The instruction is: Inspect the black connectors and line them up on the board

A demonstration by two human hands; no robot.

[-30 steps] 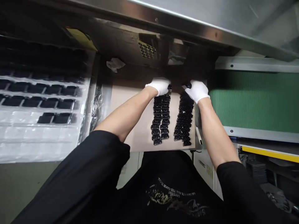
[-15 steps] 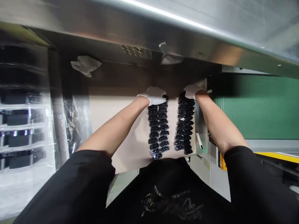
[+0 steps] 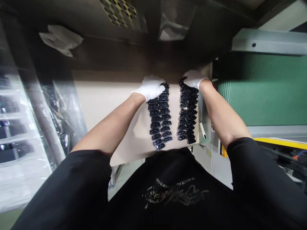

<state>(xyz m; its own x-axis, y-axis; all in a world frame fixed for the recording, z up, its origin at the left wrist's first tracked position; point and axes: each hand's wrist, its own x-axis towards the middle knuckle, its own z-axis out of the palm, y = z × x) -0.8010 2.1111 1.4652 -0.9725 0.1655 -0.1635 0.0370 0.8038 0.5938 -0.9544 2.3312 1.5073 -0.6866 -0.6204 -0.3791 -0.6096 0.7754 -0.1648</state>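
Observation:
Two pairs of rows of small glossy black moulded parts lie on a beige board (image 3: pixel 134 137). My left hand (image 3: pixel 153 88), in a white glove, is curled round the far end of the left rows (image 3: pixel 160 119), thumb and fingers closing on a black part there. White-gloved too, my right hand (image 3: pixel 193 79) bends over the far end of the right rows (image 3: pixel 187 118), its fingers closed on black parts. The glove hides some of those parts. Nearer my body, the left rows are more widely spaced, while the right rows sit tightly packed.
A crumpled white sheet (image 3: pixel 61 40) and a clear plastic bag (image 3: pixel 175 28) lie at the back, near a yellow perforated sheet (image 3: pixel 118 11). Clear-wrapped stacks (image 3: pixel 14 153) stand at left. A green ribbed surface (image 3: pixel 268 92) is at right, beyond a small white-and-black tool (image 3: pixel 203 131).
My view has shifted, so the steel panel overhead has left the picture and the back of the board shows more. Both hands stay at the far ends of the rows.

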